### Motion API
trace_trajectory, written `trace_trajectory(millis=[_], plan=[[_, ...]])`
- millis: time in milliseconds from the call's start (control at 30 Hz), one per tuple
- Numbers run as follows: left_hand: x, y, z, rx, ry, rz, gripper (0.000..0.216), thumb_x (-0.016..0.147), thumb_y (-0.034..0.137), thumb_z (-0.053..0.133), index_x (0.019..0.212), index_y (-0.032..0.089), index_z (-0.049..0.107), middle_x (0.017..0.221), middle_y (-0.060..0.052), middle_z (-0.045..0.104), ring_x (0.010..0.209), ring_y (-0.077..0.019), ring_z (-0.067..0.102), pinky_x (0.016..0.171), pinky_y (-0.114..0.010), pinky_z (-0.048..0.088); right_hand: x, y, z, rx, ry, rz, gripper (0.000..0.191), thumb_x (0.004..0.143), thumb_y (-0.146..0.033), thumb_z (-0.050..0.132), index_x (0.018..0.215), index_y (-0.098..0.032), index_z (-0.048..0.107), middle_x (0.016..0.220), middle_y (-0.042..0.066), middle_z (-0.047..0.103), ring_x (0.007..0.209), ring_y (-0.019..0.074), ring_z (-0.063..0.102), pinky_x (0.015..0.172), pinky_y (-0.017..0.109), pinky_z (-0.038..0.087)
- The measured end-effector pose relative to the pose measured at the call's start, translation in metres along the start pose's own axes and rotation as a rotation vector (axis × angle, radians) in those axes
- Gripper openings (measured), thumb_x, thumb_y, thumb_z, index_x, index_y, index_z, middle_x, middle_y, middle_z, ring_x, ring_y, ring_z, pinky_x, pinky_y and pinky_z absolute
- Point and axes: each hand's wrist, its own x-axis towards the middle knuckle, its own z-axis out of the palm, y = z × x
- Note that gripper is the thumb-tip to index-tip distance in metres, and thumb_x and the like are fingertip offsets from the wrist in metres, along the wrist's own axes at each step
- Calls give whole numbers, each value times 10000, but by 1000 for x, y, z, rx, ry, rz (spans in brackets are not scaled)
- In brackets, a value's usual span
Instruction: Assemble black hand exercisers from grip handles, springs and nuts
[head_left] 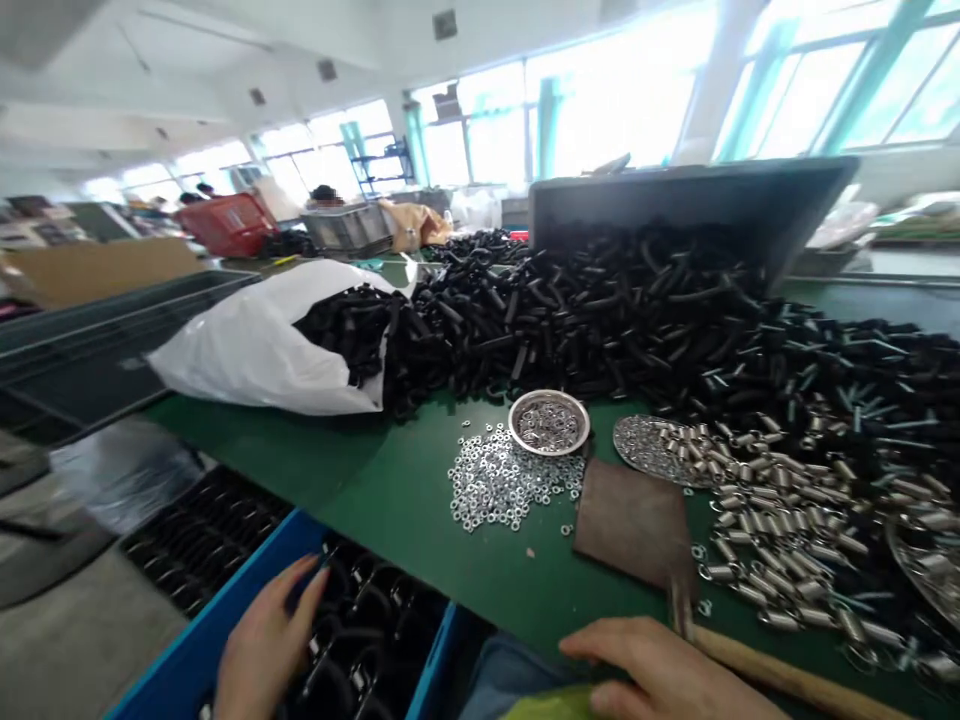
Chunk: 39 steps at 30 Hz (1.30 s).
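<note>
Left hand [262,635] over blue crate [204,620]; can't tell its grip. Right hand [649,660], loosely spread, beside hammer [780,675]: long axis slanting, handle end lower right.

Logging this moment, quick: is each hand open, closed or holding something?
Left hand: fingers partly curled over black parts in the blue bin; grip can't be told.
Right hand: loosely open, nothing visibly held, near the wooden handle.

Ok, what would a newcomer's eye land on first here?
Probably the heap of black parts across the back of the green table, with an open white bag at its left. In front of it, shiny nuts lie by a metal bowl, with silvery springs to the right. Nearest the camera, the left hand is at a blue crate, the right hand by a wooden handle.
</note>
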Motion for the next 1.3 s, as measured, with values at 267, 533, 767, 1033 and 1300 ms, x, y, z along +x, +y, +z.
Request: trace_trajectory(millis=[267,533,767,1033,1300], plan=[[66,308,185,68,-340,1057,258,843,235,492,1044,232,654,1099,-82,629,1074,-226,526,982,-324,376,-26,9,-44,46,185,199,407,840,-384,494,1214,-250,587,1226,47,599,1137,215,525,992,350,384],[97,414,283,242,-363,891,201,747,56,534,896,57,670,1020,-260,605,1046,-337,553,876,-429,422,-55,48,-81,39,382,262,403,876,-392,447,1224,-234,575,1225,46,604,1119,205,542,973,343,394],[97,411,264,25,-424,773,344,803,300,560,1130,195,539,965,-130,670,953,-260,620,815,-384,462,-63,102,-95,-229,563,445,299,880,-293,423,1066,-187,632,1058,70,658,972,200,595,853,319,436],[40,319,174,-1162,-1104,357,316,774,385,539,1021,194,486,939,-100,688,794,-239,679,640,-340,546,-31,106,-76,-705,568,679,150,843,-262,504,961,-208,579,845,79,667,798,225,629,576,270,394],[2,201,150,-1168,-800,70,403,684,186,687,1019,218,465,864,-12,649,778,-160,647,724,-301,511,-38,130,-84,-161,852,499,379,814,-379,486,1142,-210,571,845,53,664,726,206,634,625,310,477]])
